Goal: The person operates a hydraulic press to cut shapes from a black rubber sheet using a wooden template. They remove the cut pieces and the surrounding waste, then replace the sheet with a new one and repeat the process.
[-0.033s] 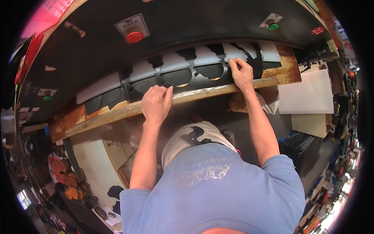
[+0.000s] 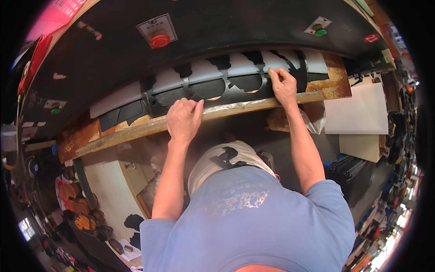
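Note:
A black sheet (image 2: 299, 82) with curved cut-outs lies across a white board (image 2: 204, 71) beneath a dark machine front. Along its near side the sheet reaches the wooden rail (image 2: 235, 107). My left hand (image 2: 183, 119) is closed at the sheet's front edge, just over the rail, with fingers curled and thumb alongside. Farther right, my right hand (image 2: 284, 87) pinches the sheet between thumb and fingertips, next to one of the cut-outs. The fingertips of both hands partly cover what they grip.
The machine front (image 2: 235, 22) carries a red button (image 2: 160, 41) and green buttons (image 2: 321, 32). Below the rail at right hangs a clear plastic bag (image 2: 312, 117). White sheets (image 2: 356, 109) lie on the right, and several orange-brown pieces (image 2: 74, 199) sit at lower left.

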A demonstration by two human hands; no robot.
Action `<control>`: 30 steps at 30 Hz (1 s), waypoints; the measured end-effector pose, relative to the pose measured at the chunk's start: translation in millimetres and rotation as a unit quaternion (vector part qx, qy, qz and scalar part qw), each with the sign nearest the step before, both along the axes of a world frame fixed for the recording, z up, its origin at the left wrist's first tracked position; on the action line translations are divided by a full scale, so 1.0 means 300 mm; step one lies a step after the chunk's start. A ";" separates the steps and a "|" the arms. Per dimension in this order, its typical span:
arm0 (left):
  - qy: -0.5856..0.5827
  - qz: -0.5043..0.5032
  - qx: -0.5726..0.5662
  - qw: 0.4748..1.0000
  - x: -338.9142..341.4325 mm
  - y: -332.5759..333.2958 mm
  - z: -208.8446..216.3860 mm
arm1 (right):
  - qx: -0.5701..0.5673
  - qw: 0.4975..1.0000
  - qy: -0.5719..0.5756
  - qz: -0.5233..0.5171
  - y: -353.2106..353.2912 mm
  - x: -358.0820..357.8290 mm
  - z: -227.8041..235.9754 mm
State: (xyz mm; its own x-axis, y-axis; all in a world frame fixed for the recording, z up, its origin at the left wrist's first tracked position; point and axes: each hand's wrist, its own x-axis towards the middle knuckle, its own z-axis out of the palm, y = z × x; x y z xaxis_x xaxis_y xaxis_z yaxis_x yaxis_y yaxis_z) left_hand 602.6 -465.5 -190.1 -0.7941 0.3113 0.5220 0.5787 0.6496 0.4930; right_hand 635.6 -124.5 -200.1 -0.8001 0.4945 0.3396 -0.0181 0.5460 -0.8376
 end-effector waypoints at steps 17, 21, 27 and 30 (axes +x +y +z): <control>-0.227 -0.134 -0.008 0.964 -0.072 -0.084 0.108 | 0.088 0.968 0.014 0.236 -0.429 -0.417 0.139; -0.196 -0.058 0.115 0.972 -0.277 -0.152 0.164 | 0.176 0.938 -0.115 0.276 -0.613 -0.645 0.152; -0.031 0.076 -0.092 0.992 -0.551 -0.151 0.069 | 0.218 0.946 -0.039 0.235 -0.690 -0.762 0.104; -0.020 0.061 -0.063 0.996 -0.546 -0.159 0.033 | 0.083 0.959 0.000 0.271 -0.630 -0.747 0.138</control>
